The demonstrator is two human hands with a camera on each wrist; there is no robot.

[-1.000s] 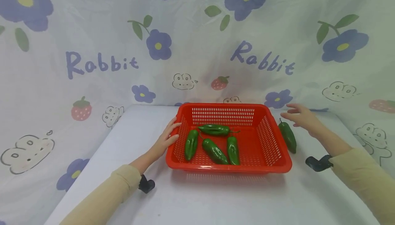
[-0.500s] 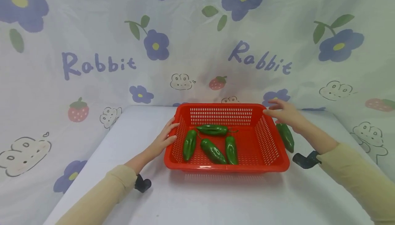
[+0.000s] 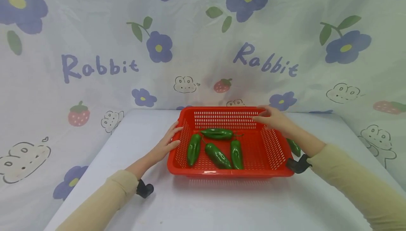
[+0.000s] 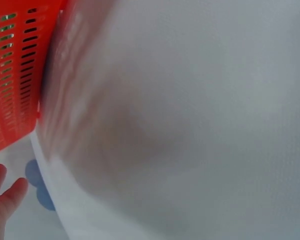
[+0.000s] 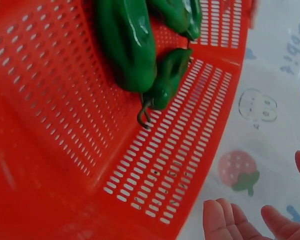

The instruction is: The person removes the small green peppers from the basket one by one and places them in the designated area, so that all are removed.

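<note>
A red perforated plastic basket (image 3: 228, 172) holds several green peppers (image 3: 217, 156), lying along its left and middle part. Another green pepper (image 3: 294, 148) lies on the table outside the right wall, partly covered by my right forearm. My left hand (image 3: 163, 147) is at the left rim with its fingers loosely extended; the left wrist view shows only fingertips (image 4: 10, 195) near the basket's perforated wall (image 4: 20, 65). Over the back right corner hovers my right hand (image 3: 276, 120), fingers spread. Nothing is between those fingers (image 5: 215, 217) in the right wrist view.
The basket stands on a white-covered table (image 3: 228, 203). Behind it hangs a patterned cloth (image 3: 190, 23) with flowers, strawberries and rabbits. Each wrist carries a black camera mount (image 3: 298, 164); the right one overlaps the basket's front right corner.
My right hand has moved left, from above the outside pepper to over the basket's back right corner. The left hand stays at the left rim, and the peppers keep their places.
</note>
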